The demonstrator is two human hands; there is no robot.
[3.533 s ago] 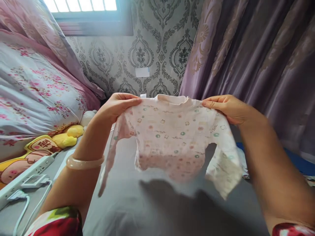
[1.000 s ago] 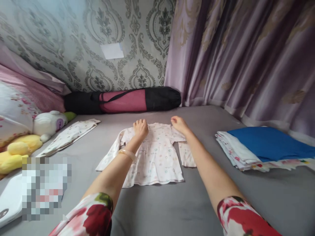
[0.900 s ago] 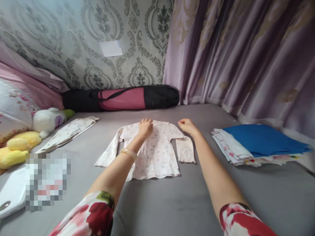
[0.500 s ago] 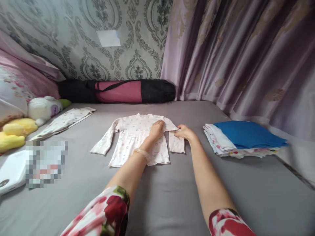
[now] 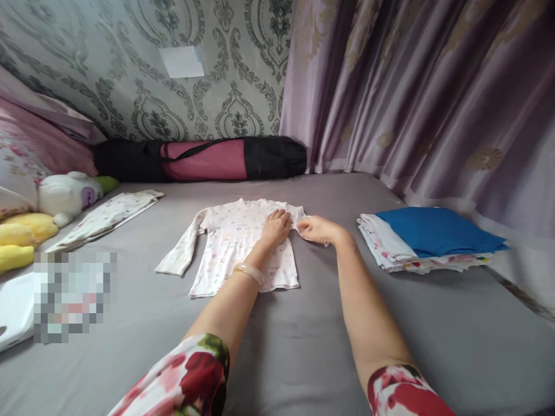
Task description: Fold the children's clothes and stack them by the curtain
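Note:
A small long-sleeved shirt (image 5: 234, 237), pale pink with a tiny print, lies spread on a grey sheet with its collar away from me. My left hand (image 5: 276, 227) rests flat on the right side of its chest, fingers stretched out. At the shirt's right sleeve, my right hand (image 5: 318, 229) pinches the fabric, and most of that sleeve is bunched or hidden under the hand. The other sleeve stretches out toward the lower left.
To the right sits a folded pile topped by a blue cloth (image 5: 437, 231). Printed folded clothing (image 5: 110, 216) lies left, near a white plush toy (image 5: 65, 196) and a yellow plush (image 5: 30, 231). A black and maroon roll bag (image 5: 203, 159) lines the wall. A white object (image 5: 19, 306) lies front left.
The shirt, earlier held up by both shoulders, now lies flat on the sheet. My left hand has moved right across its chest, and my right hand has taken hold of the right sleeve.

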